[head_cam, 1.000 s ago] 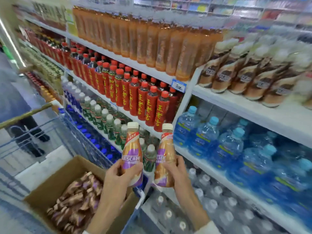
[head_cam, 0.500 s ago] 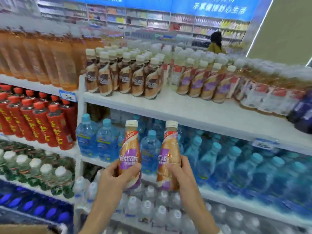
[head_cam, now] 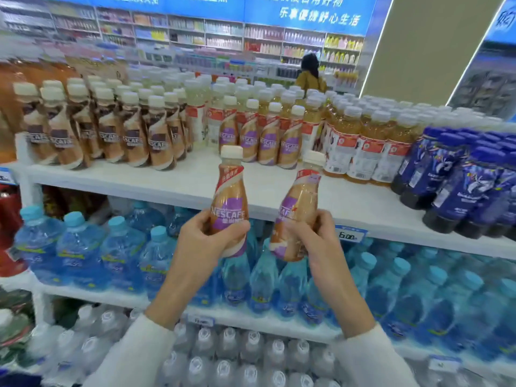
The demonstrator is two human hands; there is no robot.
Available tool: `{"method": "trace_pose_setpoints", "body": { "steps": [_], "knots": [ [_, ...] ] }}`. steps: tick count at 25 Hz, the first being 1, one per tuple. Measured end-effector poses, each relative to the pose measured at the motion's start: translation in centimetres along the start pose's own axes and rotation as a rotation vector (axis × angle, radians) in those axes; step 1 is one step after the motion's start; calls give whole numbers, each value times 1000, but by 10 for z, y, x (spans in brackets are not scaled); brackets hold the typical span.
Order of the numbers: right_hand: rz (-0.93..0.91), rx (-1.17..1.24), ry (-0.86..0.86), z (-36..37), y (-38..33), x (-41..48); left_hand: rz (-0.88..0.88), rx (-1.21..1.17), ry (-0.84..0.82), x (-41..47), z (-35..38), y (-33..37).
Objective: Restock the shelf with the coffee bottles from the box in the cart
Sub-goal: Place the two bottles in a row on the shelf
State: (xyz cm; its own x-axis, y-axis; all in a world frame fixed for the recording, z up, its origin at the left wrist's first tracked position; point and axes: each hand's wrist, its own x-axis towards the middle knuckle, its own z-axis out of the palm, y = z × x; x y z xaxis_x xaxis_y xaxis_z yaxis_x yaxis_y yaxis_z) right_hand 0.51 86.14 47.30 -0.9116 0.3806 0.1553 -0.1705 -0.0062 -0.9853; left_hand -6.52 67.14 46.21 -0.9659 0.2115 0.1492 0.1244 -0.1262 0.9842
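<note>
While the left hand grips one Nescafé bottle and the right hand a tilted second bottle, neither yet stands on the shelf.

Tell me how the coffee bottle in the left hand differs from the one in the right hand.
Pose: the left-hand bottle stands upright; the right-hand bottle leans, cap toward the right.
Label: the left-hand bottle shows its full NESCAFE lettering; the right-hand bottle is turned, so only part shows.
Shared: cream caps, tan and purple labels, each gripped round its lower body, by the left hand and the right hand.
</note>
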Motion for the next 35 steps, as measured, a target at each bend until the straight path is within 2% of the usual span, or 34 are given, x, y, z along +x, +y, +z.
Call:
{"method": "trace_pose_setpoints", "body": {
  "steps": [5,10,19,23,25,27,30,32,35],
  "knots": [
    [-84,-90,70,-8,-22,51,91,189,-21,58,26,25],
    [-82,-231,90,-6,-19,92,140,320,-34,109,34,24],
    [-57,-346,126,-6,5,101,180,420,-60,125,35,1],
    [-141,-524,322,3,11,96,218,385,-11,117,34,-1],
    [-178,-568,356,7,15,97,216,401,8,116,33,1],
    [-159,-529,307,6,15,100,211,388,4,116,32,1],
    [-56,-467,88,-1,9,107,217,351,-8,113,31,0],
    [-32,-462,6,-4,7,108,224,353,-16,111,32,-1],
    [-108,-446,90,2,9,102,248,364,-9,110,32,-4]
  ]
}}
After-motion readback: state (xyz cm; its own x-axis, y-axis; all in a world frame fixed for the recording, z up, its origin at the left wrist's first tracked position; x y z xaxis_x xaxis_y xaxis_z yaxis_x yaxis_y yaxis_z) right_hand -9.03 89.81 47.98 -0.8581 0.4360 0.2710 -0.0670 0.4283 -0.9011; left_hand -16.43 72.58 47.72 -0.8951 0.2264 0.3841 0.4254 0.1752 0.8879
